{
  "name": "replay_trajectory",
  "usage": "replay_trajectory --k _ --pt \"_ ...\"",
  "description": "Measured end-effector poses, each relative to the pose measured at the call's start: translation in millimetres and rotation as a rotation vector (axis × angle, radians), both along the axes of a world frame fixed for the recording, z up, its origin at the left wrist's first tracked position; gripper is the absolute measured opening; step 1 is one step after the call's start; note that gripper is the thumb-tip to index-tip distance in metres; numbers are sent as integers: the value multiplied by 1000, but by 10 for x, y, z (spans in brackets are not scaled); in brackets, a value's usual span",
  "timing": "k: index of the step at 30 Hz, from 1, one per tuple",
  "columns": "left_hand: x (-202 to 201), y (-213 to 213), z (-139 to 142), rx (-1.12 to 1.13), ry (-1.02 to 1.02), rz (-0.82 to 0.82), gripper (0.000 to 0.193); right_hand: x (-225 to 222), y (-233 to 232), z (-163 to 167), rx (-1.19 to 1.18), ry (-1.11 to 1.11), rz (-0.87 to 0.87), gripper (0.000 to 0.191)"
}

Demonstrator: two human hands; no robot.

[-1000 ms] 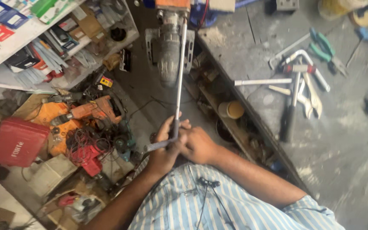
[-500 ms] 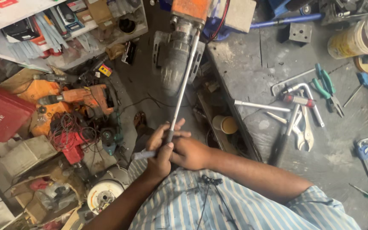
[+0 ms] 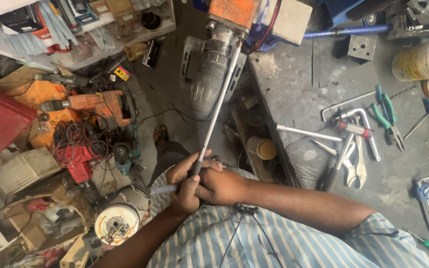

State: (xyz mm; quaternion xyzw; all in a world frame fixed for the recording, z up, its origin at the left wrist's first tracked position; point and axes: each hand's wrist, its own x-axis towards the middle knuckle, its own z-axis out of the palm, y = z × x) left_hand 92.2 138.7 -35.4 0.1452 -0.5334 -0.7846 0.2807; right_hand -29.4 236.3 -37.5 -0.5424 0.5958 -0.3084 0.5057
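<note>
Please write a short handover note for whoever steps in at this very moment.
Left hand: gripped around the handle end of the long metal bar.
Right hand: clasped on the same handle, against the left.
Bar: runs up from the hands to the head of the orange and grey power tool by the workbench.
Done: bar seated at the tool.
Left: cannot tell whether the joint has turned.

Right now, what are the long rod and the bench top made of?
Rod: looks like bare polished steel; silvery, with a bright glint along its length. Both hands grip its near end: left hand, right hand. Bench top: grey, dull, scratched and stained; likely metal, possibly concrete.
</note>
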Motion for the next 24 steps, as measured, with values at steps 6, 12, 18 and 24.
replay_trajectory --k 6,12,18,24 --pt "-20 -36 68 -257 15 7 52 -96 -29 -60 -11 -102 70 26" --pt "-111 -103 321 -393 -13 26 48 -272 -57 103 -39 -215 55 28" --pt "-69 -10 353 -309 -125 78 42 -712 121 394 -193 -176 -336 32" --pt "83 206 77 302 -175 133 36 -340 -183 349 -65 -715 -440 40"
